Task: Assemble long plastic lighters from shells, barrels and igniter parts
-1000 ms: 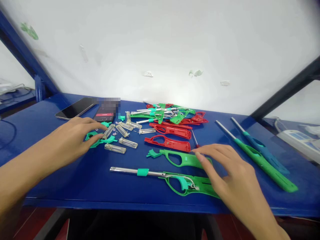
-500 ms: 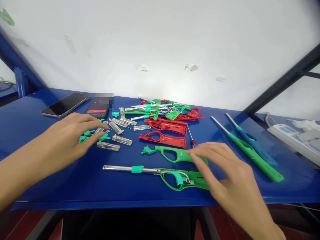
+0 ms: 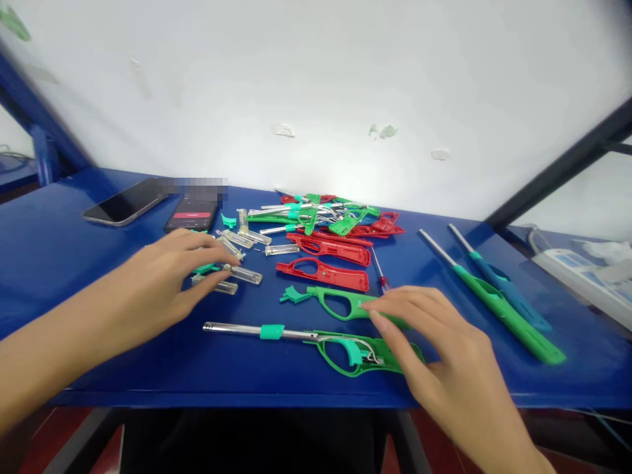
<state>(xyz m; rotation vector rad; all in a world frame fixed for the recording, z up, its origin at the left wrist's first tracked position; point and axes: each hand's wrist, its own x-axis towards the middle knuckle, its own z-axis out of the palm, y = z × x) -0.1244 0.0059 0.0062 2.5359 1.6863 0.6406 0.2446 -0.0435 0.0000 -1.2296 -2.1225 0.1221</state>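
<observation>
My left hand (image 3: pixel 168 280) lies over a cluster of clear plastic tubes (image 3: pixel 244 273) and teal parts, its fingers spread and its fingertips touching one tube. My right hand (image 3: pixel 434 349) hovers with fingers spread over the rear end of a half-built green lighter (image 3: pixel 316 339) with a metal nozzle and a teal collar. Its fingertips touch an empty green shell (image 3: pixel 336 303) just behind that lighter. Neither hand grips anything.
The blue table (image 3: pixel 64 257) holds two red shells (image 3: pixel 323 273), a pile of red and green parts (image 3: pixel 330 220) at the back, two phones (image 3: pixel 123 203) at the left, and two finished lighters, green (image 3: pixel 498 309) and blue, at the right. A white wall stands behind.
My left hand slid right across the clear tubes and now covers the teal parts. My right hand shifted slightly left along the green shell. The view shifted a little.
</observation>
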